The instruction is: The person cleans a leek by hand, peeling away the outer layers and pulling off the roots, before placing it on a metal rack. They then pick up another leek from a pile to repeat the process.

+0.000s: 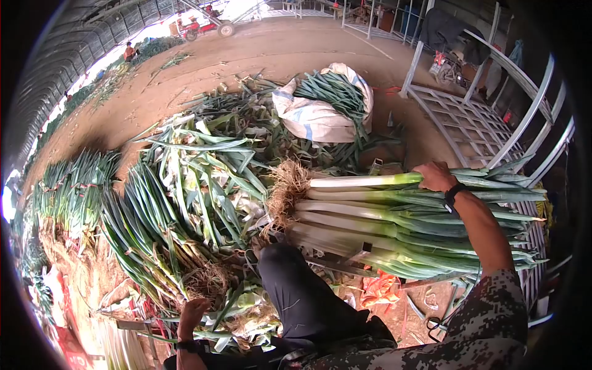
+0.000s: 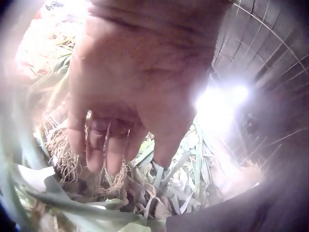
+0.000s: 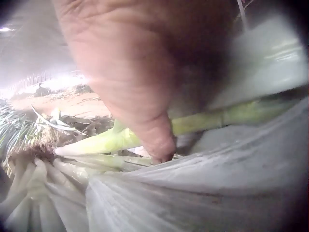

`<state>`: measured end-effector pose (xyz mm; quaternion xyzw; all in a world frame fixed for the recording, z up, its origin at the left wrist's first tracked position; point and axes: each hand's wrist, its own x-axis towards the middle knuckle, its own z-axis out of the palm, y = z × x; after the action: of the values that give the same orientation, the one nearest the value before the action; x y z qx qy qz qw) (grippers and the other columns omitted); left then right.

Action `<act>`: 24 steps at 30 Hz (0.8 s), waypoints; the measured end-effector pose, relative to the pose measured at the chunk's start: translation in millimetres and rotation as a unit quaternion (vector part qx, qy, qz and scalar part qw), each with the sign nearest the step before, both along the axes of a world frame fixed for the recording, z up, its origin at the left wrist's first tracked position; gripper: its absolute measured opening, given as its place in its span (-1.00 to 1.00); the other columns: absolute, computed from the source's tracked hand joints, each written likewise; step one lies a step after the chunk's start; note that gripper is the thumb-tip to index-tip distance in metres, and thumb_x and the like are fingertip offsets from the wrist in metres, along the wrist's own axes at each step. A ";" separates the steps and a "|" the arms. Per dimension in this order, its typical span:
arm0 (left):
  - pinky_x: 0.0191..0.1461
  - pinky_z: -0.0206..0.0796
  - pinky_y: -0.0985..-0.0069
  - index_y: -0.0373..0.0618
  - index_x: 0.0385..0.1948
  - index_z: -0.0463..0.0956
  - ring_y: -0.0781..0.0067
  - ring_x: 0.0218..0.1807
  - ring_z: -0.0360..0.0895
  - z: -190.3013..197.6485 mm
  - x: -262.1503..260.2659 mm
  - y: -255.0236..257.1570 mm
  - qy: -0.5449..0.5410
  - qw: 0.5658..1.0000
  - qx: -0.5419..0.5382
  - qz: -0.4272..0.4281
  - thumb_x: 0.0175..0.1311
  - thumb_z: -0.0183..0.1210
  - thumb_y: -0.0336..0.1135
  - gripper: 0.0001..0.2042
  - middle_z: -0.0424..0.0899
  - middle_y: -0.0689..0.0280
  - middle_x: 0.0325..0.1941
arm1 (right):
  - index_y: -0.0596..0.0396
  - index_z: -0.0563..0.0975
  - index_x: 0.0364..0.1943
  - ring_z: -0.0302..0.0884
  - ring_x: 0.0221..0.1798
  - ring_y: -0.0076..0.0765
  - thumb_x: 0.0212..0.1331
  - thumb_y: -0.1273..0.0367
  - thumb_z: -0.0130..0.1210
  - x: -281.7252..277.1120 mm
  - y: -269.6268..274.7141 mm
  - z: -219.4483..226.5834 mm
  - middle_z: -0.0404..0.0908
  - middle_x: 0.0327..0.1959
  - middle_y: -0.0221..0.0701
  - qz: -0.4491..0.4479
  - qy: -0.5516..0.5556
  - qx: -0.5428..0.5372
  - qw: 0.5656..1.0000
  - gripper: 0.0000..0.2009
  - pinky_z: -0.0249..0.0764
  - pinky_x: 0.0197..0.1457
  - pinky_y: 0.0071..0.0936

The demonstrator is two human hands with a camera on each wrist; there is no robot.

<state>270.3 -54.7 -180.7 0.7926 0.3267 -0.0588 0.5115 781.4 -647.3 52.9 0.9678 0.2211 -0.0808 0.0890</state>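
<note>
Large green onions (image 1: pixel 351 225) with white stems lie side by side, bushy roots (image 1: pixel 288 188) to the left and leaves to the right. My right hand (image 1: pixel 435 177) grips the farthest green onion (image 1: pixel 364 181) where white turns to green. In the right wrist view the thumb (image 3: pixel 157 140) bends over that yellow-green stem (image 3: pixel 104 142). My left hand (image 1: pixel 193 313) hangs low beside the roots of another onion bunch (image 1: pixel 151 222). Its fingers (image 2: pixel 113 154) point down, loosely extended and holding nothing, in the left wrist view.
Stripped leaves (image 1: pixel 206 166) are heaped beyond my knee (image 1: pixel 296 287). A white sack (image 1: pixel 320 123) full of onion greens stands behind them. Metal racks (image 1: pixel 456 123) stand at right, and more onion bundles (image 1: pixel 71 197) at far left. Orange plastic (image 1: pixel 379 290) lies on the ground.
</note>
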 end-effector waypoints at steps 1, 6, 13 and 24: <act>-0.13 0.50 0.50 -0.27 -0.13 0.68 0.55 -0.27 0.65 -1.8 -1.2 1.8 0.000 1.000 0.001 0.002 0.35 0.22 -0.24 -0.73 0.76 0.27 -0.31 | -0.12 0.66 -0.02 0.61 0.06 0.04 -0.11 0.34 0.38 1.4 -0.2 -5.0 0.71 -0.12 -0.22 0.012 -0.010 -0.007 1.000 -0.57 0.48 0.04 0.04; -0.12 0.51 0.50 -0.30 -0.13 0.68 0.52 -0.25 0.67 3.4 5.7 -2.8 -0.002 1.000 -0.005 0.026 0.34 0.22 -0.24 -0.73 0.76 0.26 -0.29 | -0.14 0.65 -0.02 0.62 -0.01 0.05 -0.07 0.40 0.29 -7.0 -2.0 -31.9 0.70 -0.21 -0.18 0.068 -0.091 0.005 0.994 -0.60 0.48 -0.01 0.03; -0.09 0.53 0.49 -0.33 -0.08 0.65 0.50 -0.22 0.69 5.7 27.8 2.2 -0.055 0.996 -0.047 0.053 0.36 0.21 -0.26 -0.71 0.76 0.24 -0.27 | -0.08 0.59 0.06 0.58 0.04 0.08 -0.02 0.40 0.25 3.7 6.2 -46.8 0.65 -0.12 -0.17 0.062 -0.052 -0.022 0.996 -0.56 0.45 0.05 0.04; 0.07 0.47 0.54 -0.19 0.01 0.64 0.52 -0.04 0.65 104.8 309.0 -71.7 -0.238 0.957 0.010 -0.167 0.37 0.26 -0.32 -0.75 0.77 0.21 -0.06 | -0.05 0.61 0.00 0.61 -0.06 0.08 -0.03 0.43 0.21 14.6 -0.9 -60.4 0.64 -0.19 -0.18 0.065 -0.044 0.036 0.996 -0.60 0.53 -0.04 -0.01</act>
<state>579.2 -126.4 -76.0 0.8321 0.0593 0.0503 0.5492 796.0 -648.2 -7.5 0.9566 0.2820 -0.0240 0.0692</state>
